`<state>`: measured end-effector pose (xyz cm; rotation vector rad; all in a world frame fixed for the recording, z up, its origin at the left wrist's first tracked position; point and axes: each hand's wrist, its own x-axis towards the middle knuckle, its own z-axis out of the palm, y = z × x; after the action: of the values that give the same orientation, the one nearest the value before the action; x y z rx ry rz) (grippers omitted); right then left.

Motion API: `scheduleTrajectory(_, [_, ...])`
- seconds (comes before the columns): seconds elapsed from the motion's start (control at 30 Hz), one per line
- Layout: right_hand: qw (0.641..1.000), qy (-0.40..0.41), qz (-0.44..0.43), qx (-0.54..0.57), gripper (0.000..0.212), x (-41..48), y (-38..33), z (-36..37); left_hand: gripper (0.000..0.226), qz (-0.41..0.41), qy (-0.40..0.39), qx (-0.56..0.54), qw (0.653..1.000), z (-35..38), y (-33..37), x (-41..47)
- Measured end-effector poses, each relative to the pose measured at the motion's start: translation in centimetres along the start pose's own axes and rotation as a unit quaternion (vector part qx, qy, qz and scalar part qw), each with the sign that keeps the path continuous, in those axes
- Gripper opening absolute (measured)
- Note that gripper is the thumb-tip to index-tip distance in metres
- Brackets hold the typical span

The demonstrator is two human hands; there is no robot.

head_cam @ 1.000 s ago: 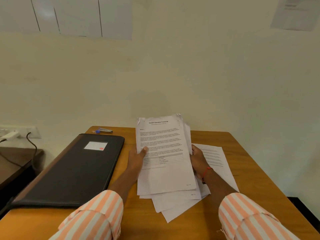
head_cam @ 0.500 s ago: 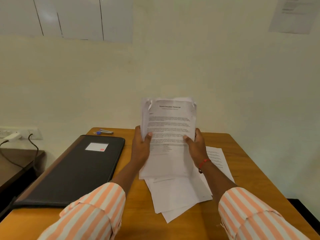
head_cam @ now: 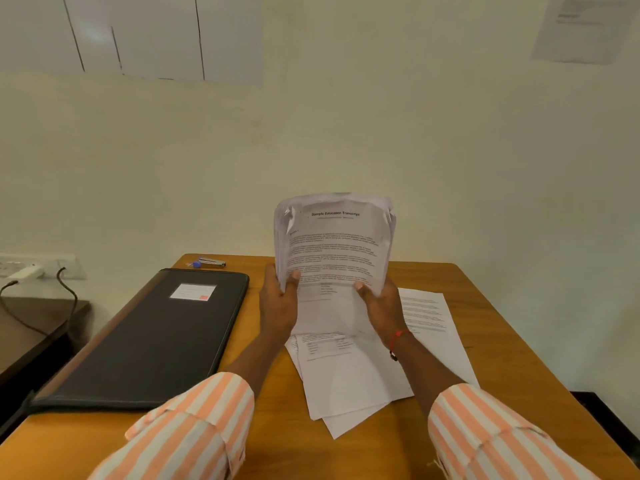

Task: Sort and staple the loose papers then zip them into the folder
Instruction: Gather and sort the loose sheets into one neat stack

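**One sheaf held upright, right of the folder**

One black folder (head_cam: pixel 149 341) lies closed on the tabletop (head_cam: pixel 502 341), and one stapler (head_cam: pixel 211 262) sits just beyond the folder's far edge. Right of the folder are two hands. The left hand (head_cam: pixel 278 306) and the right hand (head_cam: pixel 381 310) each have their grip clamped on a lower side edge of one sheaf of papers (head_cam: pixel 334 247), thumbs in front. Its top curls over. Further right of the folder, at least three loose sheets (head_cam: pixel 353 382) lie fanned. A second ago the sheaf lay low over them; now it is upright.
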<state>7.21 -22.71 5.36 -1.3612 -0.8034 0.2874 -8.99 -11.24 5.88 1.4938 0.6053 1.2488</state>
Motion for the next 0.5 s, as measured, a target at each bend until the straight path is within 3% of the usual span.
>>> scheduleTrajectory(0.23, [0.996,-0.046,0.034,-0.062,0.046,-1.4,4.2,0.4,0.021,-0.054,-0.011,0.034,0.998,-0.9,-2.1,-1.7])
scheduleTrajectory(0.33, [0.995,-0.068,0.040,-0.064,0.036,-0.9,2.7,0.3,0.016,-0.049,0.008,0.082,0.995,-1.5,-2.0,-0.3])
scheduleTrajectory(0.43, [0.996,-0.008,0.062,-0.060,0.043,0.1,2.1,-0.9,0.027,-0.093,0.026,0.074,0.993,-2.8,-2.8,1.2])
scheduleTrajectory(0.5, [0.980,0.062,0.089,-0.169,0.027,1.1,2.9,-2.8,0.032,-0.127,0.034,0.054,0.990,-3.6,-3.8,1.5])
